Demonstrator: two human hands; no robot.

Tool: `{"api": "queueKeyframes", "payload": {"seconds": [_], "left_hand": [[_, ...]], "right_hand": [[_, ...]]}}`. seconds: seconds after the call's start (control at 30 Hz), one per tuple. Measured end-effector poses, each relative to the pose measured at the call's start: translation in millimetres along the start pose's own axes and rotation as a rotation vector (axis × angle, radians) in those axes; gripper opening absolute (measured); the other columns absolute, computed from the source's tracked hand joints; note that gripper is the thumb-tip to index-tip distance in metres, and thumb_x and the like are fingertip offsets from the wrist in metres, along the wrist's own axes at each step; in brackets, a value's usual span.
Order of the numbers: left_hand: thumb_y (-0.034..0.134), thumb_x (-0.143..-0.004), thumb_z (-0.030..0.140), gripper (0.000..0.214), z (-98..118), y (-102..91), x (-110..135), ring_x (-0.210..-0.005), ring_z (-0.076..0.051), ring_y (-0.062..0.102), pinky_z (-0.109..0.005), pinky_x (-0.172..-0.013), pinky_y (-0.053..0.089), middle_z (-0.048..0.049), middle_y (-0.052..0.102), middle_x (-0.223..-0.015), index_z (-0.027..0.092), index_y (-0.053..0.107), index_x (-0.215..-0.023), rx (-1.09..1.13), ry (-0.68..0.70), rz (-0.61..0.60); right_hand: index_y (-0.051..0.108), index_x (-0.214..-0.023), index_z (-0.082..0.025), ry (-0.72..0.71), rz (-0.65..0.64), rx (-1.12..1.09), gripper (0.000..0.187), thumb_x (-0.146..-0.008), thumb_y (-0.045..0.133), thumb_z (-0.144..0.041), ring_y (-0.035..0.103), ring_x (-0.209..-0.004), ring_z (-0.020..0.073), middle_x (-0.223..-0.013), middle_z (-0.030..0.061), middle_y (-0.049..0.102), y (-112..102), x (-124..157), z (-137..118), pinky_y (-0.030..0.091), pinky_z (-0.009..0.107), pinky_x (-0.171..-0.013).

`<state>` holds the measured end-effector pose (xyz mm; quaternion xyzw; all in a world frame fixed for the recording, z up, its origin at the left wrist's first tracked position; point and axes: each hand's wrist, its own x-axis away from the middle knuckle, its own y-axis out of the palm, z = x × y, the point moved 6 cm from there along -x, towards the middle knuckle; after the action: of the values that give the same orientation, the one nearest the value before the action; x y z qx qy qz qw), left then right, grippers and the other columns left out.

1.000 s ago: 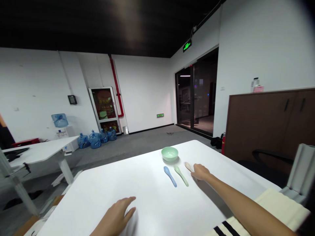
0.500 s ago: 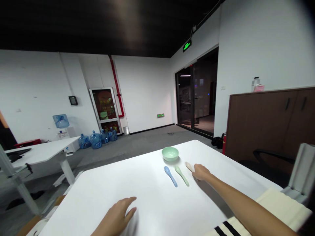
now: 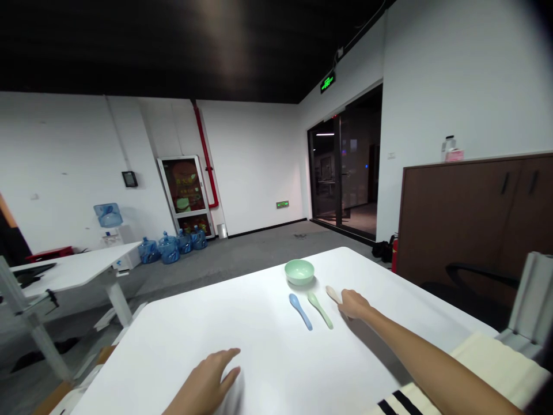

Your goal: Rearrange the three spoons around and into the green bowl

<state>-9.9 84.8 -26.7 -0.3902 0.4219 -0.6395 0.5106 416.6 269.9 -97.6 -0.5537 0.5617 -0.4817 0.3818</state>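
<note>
A green-lit exit sign (image 3: 327,82) hangs above the glass doors (image 3: 345,167), another green sign (image 3: 282,204) sits low on the white wall (image 3: 254,161); yellow characters (image 3: 187,180) on the white-framed panel (image 3: 184,202) blur beyond reading

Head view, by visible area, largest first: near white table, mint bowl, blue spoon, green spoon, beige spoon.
1. Near white table
2. Mint bowl
3. Blue spoon and green spoon: look alike, so not ranked
Unranked: beige spoon, partly hidden by the right hand
</note>
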Motion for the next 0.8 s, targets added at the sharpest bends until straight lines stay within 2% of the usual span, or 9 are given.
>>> {"api": "queueKeyframes", "payload": {"seconds": [0.27,0.37,0.47,0.63,0.73,0.8], "left_hand": [[0.039,-0.087,0.063,0.055,-5.9,3.5,-1.1,-0.126,-0.025,0.050,-0.038,-0.105,0.039,0.0004,0.058,-0.135,0.034,0.053,-0.132,0.009,0.006,0.003],[0.039,-0.088,0.061,0.055,-3.2,2.9,-0.9,-0.126,-0.024,0.050,-0.038,-0.105,0.039,-0.0003,0.058,-0.135,0.033,0.052,-0.133,0.000,0.010,-0.003],[0.039,-0.089,0.059,0.054,1.0,1.0,-0.2,-0.125,-0.024,0.050,-0.038,-0.105,0.039,-0.0020,0.058,-0.135,0.031,0.052,-0.133,0.005,0.019,-0.003],[0.039,-0.088,0.061,0.056,1.7,-1.0,2.7,-0.125,-0.025,0.050,-0.038,-0.104,0.039,-0.0024,0.058,-0.135,0.031,0.052,-0.133,0.017,0.027,-0.006],[0.038,-0.088,0.061,0.056,0.8,-2.0,4.2,-0.125,-0.025,0.050,-0.038,-0.104,0.039,-0.0027,0.058,-0.135,0.031,0.052,-0.133,0.015,0.040,0.005],[0.038,-0.088,0.061,0.056,0.9,-2.7,5.4,-0.125,-0.025,0.051,-0.038,-0.104,0.039,-0.0024,0.058,-0.135,0.031,0.052,-0.133,0.021,0.043,0.009]], "right_hand": [[0.062,-0.098,-0.013,0.007,-0.002,0.012,0.023,-0.079,0.058,-0.023,0.066,-0.086,0.0238,-0.102,0.0151,0.067,-3.4,3.1,0.8,0.040,0.027,-0.060],[0.062,-0.097,-0.013,-0.013,0.022,0.006,0.022,-0.079,0.057,-0.024,0.066,-0.086,0.0233,-0.101,0.0156,0.067,-9.0,8.6,-10.0,0.039,0.027,-0.060],[0.064,-0.090,-0.013,-0.103,0.072,-0.020,0.021,-0.079,0.057,-0.029,0.065,-0.085,0.0218,-0.098,0.0146,0.068,-14.5,18.4,-41.2,0.037,0.025,-0.061],[0.065,-0.077,-0.016,-0.209,-0.032,-0.061,0.015,-0.070,0.064,-0.029,0.065,-0.075,0.0188,-0.085,0.0087,0.070,-3.6,36.0,-109.3,0.036,0.022,-0.056],[0.065,-0.077,-0.015,-0.263,-0.070,-0.049,0.017,-0.071,0.063,-0.031,0.066,-0.076,0.0202,-0.084,0.0091,0.071,5.7,42.3,-145.6,0.037,0.022,-0.054],[0.065,-0.084,-0.015,-0.277,-0.056,-0.031,0.019,-0.070,0.063,-0.027,0.067,-0.080,0.0213,-0.089,0.0096,0.071,10.7,44.4,-163.4,0.039,0.023,-0.057]]}}
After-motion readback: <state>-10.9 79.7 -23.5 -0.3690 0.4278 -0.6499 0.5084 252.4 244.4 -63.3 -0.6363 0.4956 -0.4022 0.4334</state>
